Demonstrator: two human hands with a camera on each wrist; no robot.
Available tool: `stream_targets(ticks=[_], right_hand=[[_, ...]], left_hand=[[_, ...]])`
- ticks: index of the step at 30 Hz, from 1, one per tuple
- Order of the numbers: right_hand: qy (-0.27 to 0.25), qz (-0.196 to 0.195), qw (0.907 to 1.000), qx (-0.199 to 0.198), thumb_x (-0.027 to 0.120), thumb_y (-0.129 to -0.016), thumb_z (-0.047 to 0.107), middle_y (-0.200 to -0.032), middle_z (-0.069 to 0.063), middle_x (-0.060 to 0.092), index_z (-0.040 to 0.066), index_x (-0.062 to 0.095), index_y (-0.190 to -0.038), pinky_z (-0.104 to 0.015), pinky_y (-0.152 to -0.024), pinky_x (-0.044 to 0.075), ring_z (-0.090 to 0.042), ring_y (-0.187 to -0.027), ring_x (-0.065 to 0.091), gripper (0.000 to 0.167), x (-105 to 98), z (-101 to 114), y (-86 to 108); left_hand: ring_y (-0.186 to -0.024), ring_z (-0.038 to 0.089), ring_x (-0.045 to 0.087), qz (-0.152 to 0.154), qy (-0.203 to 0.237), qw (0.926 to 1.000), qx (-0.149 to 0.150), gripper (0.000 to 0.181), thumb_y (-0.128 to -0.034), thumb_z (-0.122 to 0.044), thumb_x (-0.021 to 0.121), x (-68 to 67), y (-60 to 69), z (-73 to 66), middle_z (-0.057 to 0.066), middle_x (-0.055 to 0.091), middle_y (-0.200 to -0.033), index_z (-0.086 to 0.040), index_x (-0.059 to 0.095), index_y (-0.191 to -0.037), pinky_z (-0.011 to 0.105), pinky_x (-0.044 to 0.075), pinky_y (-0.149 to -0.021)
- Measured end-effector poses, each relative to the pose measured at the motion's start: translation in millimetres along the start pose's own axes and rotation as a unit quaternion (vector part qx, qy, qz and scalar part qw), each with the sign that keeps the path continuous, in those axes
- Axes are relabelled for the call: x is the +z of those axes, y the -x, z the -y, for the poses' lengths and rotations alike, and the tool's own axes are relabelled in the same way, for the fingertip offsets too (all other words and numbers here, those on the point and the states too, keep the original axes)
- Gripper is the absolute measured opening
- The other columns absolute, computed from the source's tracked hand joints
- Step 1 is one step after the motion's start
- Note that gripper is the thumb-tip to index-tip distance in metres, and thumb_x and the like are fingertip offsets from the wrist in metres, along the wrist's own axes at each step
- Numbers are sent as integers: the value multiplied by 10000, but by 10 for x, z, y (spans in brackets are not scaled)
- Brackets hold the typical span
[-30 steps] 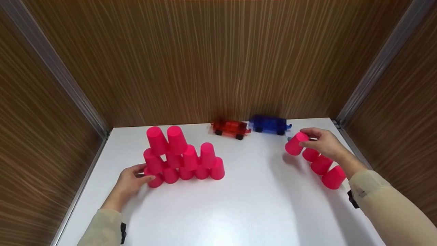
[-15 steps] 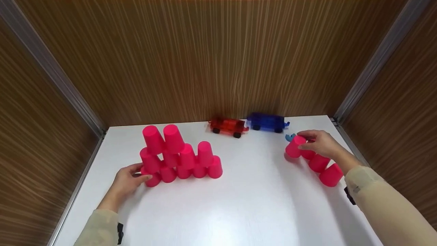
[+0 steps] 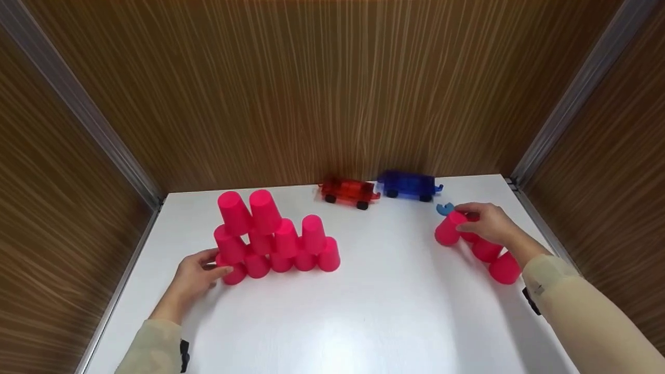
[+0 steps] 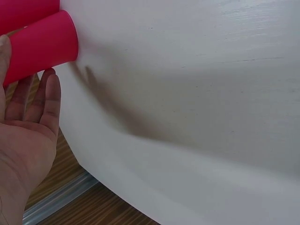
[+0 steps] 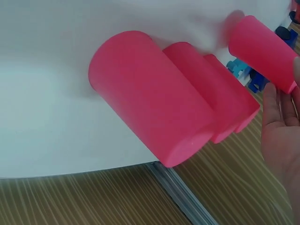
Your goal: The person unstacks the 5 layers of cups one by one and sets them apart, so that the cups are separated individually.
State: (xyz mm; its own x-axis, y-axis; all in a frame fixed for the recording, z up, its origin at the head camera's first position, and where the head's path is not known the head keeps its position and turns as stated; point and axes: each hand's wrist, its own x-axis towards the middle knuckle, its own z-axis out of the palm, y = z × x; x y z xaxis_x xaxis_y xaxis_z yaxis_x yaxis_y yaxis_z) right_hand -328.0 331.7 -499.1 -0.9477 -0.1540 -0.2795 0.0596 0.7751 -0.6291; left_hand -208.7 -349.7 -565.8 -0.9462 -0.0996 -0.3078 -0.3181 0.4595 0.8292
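At the left of the head view, upside-down pink cups are stacked in three tiers, two cups (image 3: 265,213) on top. My left hand (image 3: 193,274) holds the leftmost bottom-row cup (image 3: 234,274) between thumb and fingers; in the left wrist view that cup (image 4: 44,44) shows against the thumb. On the right, my right hand (image 3: 488,224) pinches another inverted pink cup (image 3: 448,230) near its base. Whether its rim touches the table is hard to tell. Three more pink cups (image 3: 505,268) stand in a slanting row beside it, the farther ones partly hidden by the hand.
A small light-blue curved piece (image 3: 444,209) lies just behind the right-hand cup. Red (image 3: 349,192) and dark-blue (image 3: 410,185) toy wagons stand along the wood-grain back wall (image 3: 332,93). Side walls bound the white table (image 3: 363,311). Bare tabletop separates the stack from the right-hand cups.
My right hand has lowered its cup toward the tabletop, bringing the light-blue piece into view behind it. My left hand keeps its place at the stack, which stands as before.
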Motion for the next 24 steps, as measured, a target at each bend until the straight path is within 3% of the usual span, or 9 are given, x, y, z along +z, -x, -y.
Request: stream_targets(ticks=[13,24], right_hand=[[66,70,9999,143,799,-961,212,-1446,-262,533,77,461,-1587,-487,-955,592,-477,-1309,522,725,23,-59,-39],[256,-70,9996,-111,763,-988,184,-1451,-275,535,31,454,-1582,-537,-996,569,-491,-1326,509,687,92,-32,-39]], left_hand=[[-1313,386,576,-17,-1,10000,17,828,-933,-367,843,7,-7,-15,198,547,-1499,-80,455,-1605,446,595,-973],[-1289,388,590,-57,34,9999,152,777,-942,-329,838,12,17,-13,203,567,-1475,-58,485,-1579,454,600,-957]])
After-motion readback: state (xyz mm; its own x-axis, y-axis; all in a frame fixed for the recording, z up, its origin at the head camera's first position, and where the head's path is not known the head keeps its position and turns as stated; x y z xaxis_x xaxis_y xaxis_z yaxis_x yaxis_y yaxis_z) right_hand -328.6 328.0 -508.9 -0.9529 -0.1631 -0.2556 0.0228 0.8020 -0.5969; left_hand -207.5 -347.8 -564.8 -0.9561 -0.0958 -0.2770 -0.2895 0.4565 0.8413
